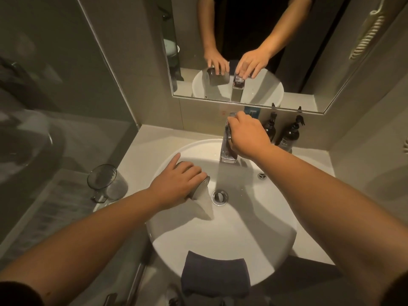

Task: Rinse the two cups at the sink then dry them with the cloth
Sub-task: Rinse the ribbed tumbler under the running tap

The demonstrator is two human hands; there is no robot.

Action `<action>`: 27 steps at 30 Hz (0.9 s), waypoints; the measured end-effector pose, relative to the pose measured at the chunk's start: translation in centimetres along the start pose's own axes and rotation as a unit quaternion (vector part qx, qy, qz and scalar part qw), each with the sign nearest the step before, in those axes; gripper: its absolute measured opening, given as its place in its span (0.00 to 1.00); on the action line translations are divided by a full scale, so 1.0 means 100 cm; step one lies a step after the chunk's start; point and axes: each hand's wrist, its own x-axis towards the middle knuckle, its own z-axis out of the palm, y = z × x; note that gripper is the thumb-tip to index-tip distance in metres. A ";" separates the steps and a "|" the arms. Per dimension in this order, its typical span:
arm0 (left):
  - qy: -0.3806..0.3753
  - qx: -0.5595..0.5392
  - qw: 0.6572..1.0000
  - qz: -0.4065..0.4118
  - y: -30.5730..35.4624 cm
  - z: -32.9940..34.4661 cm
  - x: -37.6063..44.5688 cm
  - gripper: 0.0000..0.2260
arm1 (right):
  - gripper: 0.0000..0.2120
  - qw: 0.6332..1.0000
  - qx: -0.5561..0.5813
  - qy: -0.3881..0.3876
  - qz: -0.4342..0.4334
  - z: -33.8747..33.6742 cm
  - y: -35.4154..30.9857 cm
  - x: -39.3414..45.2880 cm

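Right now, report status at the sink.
Left hand grips cup tipped over basin. Right hand on faucet. Second cup waits on counter. Nothing blocking.

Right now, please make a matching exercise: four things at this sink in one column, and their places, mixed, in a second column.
Things:
1. cup in the left hand
2. second cup
3. dark cloth
4. two pump bottles

Places:
A. draped over the near rim of the basin
B. on the counter left of the basin
C. tilted over the basin near the drain
D. against the wall right of the faucet

Pairs: 1-C, 2-B, 3-A, 4-D
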 end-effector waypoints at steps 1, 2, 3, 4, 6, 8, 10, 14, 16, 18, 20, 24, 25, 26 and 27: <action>0.008 0.012 1.000 0.010 -0.001 -0.003 0.000 0.34 | 0.13 1.000 -0.002 0.000 -0.002 0.000 0.000 0.000; 0.015 0.023 0.999 0.020 -0.003 -0.005 0.000 0.34 | 0.13 1.000 -0.002 0.000 -0.004 -0.001 0.000 0.000; 0.016 0.033 0.999 0.030 -0.003 -0.007 0.001 0.33 | 0.13 1.000 -0.002 0.001 -0.006 -0.001 0.000 -0.001; 0.013 0.042 0.998 0.041 -0.004 -0.009 0.001 0.32 | 0.12 1.000 -0.003 0.002 -0.007 -0.001 0.000 -0.001; 0.008 0.066 0.996 0.066 -0.007 -0.011 0.002 0.29 | 0.12 1.000 -0.009 0.007 -0.009 -0.002 0.000 -0.001; 0.007 0.095 0.991 0.092 -0.009 -0.015 0.004 0.26 | 0.12 1.000 -0.014 0.012 -0.008 -0.003 0.000 -0.001; 0.013 0.115 0.986 0.120 -0.009 -0.019 0.007 0.21 | 0.12 1.000 -0.014 0.014 -0.005 -0.003 -0.001 -0.001; 0.018 0.156 0.975 0.156 -0.009 -0.027 0.010 0.24 | 0.13 1.000 -0.011 0.014 -0.005 -0.003 -0.002 -0.002; 0.036 0.174 0.969 0.172 -0.009 -0.028 0.011 0.24 | 0.13 1.000 -0.011 0.014 -0.005 -0.003 -0.001 -0.002; 0.039 0.158 0.971 0.174 -0.010 -0.027 0.012 0.20 | 0.12 1.000 -0.005 0.011 -0.003 -0.003 -0.001 -0.002; 0.024 0.103 0.988 0.116 -0.011 -0.026 0.014 0.17 | 0.12 1.000 0.007 0.007 0.000 -0.002 -0.001 -0.001; -0.019 -0.275 0.943 -0.185 0.000 -0.017 0.008 0.36 | 0.13 1.000 0.012 0.003 0.003 -0.002 0.000 -0.001; 0.001 -0.387 0.887 -0.251 0.005 -0.016 0.005 0.37 | 0.13 1.000 0.012 0.004 0.003 -0.001 0.000 -0.001; 0.023 -0.472 0.830 -0.295 0.010 -0.014 0.003 0.36 | 0.13 1.000 0.012 0.003 0.002 -0.002 -0.001 -0.001; 0.033 -0.533 0.780 -0.326 0.015 -0.012 0.001 0.34 | 0.13 1.000 0.012 0.003 0.002 -0.002 -0.001 -0.001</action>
